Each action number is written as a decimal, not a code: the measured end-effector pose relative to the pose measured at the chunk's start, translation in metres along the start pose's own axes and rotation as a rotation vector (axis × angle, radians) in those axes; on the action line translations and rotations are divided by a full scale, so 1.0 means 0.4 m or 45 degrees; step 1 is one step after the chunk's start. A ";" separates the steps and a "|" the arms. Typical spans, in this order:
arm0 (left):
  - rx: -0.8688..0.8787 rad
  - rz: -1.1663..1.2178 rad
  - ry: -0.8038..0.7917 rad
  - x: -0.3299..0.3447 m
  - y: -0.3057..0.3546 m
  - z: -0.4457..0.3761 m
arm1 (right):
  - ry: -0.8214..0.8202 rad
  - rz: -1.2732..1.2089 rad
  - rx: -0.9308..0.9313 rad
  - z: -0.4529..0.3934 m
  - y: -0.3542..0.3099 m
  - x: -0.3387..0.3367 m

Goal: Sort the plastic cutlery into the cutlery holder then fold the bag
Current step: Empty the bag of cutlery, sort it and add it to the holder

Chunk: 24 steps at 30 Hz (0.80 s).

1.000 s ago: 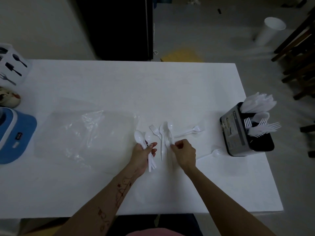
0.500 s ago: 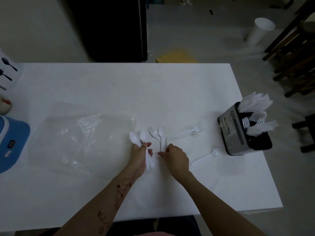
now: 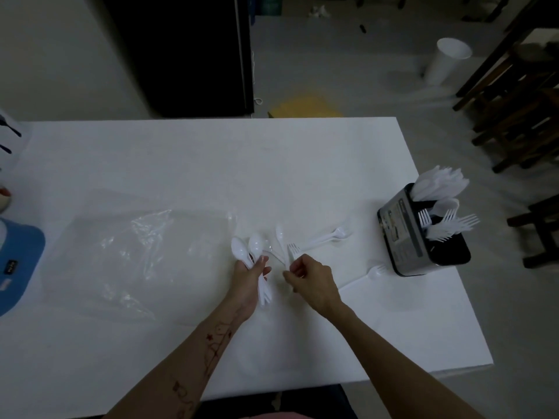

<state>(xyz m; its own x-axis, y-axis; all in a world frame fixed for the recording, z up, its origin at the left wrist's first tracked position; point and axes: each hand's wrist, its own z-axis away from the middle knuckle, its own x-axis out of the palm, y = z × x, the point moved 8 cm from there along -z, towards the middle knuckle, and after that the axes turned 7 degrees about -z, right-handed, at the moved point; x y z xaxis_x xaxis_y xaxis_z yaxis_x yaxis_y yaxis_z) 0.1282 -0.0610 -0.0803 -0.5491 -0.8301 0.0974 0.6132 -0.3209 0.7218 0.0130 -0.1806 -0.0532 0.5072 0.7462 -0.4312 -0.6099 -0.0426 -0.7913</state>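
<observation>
At frame centre, a bunch of spoons (image 3: 248, 252), two bowls visible, is gripped in the left hand (image 3: 249, 278). Another spoon (image 3: 279, 237) is pinched at its handle by the right hand (image 3: 311, 281); it is best passed across bowl-aligned. Three forks are counted loose on the worktop (image 3: 181, 164). One cutlery holder (image 3: 420, 234) stands at right, one bag (image 3: 136, 261) at left.

Dim room; grey floor (image 3: 348, 65), dark cabinet (image 3: 187, 52), wooden chairs (image 3: 520, 116), white table (image 3: 211, 164).
</observation>
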 end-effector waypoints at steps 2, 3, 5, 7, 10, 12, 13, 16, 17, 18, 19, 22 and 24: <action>-0.014 0.045 -0.114 0.050 0.010 0.008 | -0.068 0.007 -0.069 0.016 -0.012 -0.013; -0.026 0.067 -0.176 0.077 0.015 0.015 | -0.084 0.031 -0.101 0.024 -0.018 -0.022; -0.043 0.073 -0.252 0.123 0.017 0.020 | -0.086 0.076 -0.168 0.036 -0.024 -0.042; -0.066 0.066 -0.248 0.156 0.014 0.019 | -0.081 0.116 -0.231 0.045 -0.028 -0.065; -0.098 0.074 -0.216 0.200 0.014 0.019 | -0.061 0.125 -0.258 0.055 -0.029 -0.114; -0.101 0.110 -0.191 0.226 0.025 0.019 | -0.021 0.122 -0.239 0.058 -0.025 -0.164; -0.108 0.134 -0.178 0.239 0.032 0.020 | 0.000 0.115 -0.225 0.058 -0.022 -0.194; -0.133 0.238 -0.213 0.290 0.055 0.013 | 0.090 0.100 -0.205 0.050 -0.015 -0.296; -0.124 0.250 -0.234 0.312 0.068 0.011 | 0.117 0.098 -0.210 0.046 -0.017 -0.331; -0.108 0.258 -0.246 0.336 0.082 0.011 | 0.130 0.098 -0.217 0.041 -0.020 -0.360; -0.087 0.260 -0.255 0.359 0.096 0.013 | 0.126 0.088 -0.223 0.036 -0.024 -0.384; -0.019 0.213 -0.272 0.425 0.131 0.022 | 0.104 0.054 -0.221 0.020 -0.030 -0.433; 0.032 0.149 -0.259 0.460 0.146 0.026 | 0.124 0.056 -0.232 0.009 -0.033 -0.457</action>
<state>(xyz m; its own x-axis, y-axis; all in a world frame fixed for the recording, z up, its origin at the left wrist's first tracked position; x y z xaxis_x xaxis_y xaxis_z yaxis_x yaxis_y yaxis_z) 0.0570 -0.2276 -0.0130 -0.5796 -0.7513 0.3155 0.6664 -0.2142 0.7142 -0.0739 -0.3140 0.0378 0.5441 0.6738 -0.4999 -0.5172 -0.1998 -0.8322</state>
